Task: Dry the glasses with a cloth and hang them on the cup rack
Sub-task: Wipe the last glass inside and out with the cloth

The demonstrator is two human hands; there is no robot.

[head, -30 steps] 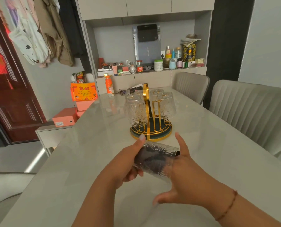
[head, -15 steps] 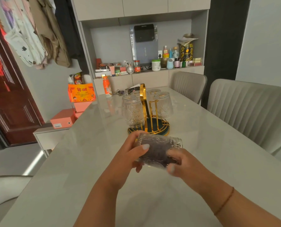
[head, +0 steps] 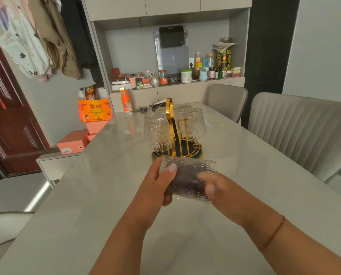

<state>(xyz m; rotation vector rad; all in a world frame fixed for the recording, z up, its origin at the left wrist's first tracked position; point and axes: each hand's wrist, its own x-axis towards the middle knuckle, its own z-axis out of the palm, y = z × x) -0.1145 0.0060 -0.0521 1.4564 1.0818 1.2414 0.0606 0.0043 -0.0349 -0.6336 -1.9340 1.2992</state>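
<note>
I hold a ribbed clear glass (head: 187, 171) on its side just above the table, with a dark cloth (head: 185, 183) stuffed inside it. My left hand (head: 157, 185) grips its left end, thumb on top. My right hand (head: 215, 187), blurred by motion, is closed over the right, open end. Just beyond the glass stands the cup rack (head: 170, 118), a gold frame on a dark round base (head: 191, 150). Several matching glasses hang upside down on it, one at the left front (head: 158, 133) and one at the right (head: 194, 124).
The pale stone table (head: 110, 195) stretches ahead. An orange bottle (head: 125, 103) and keys (head: 142, 110) lie at its far end. Two grey chairs (head: 296, 132) stand along the right side. Orange boxes (head: 72, 142) sit on a low unit to the left.
My right hand went from spread open beside the glass to closed over its open end. The glass rose a little and levelled out nearer the rack.
</note>
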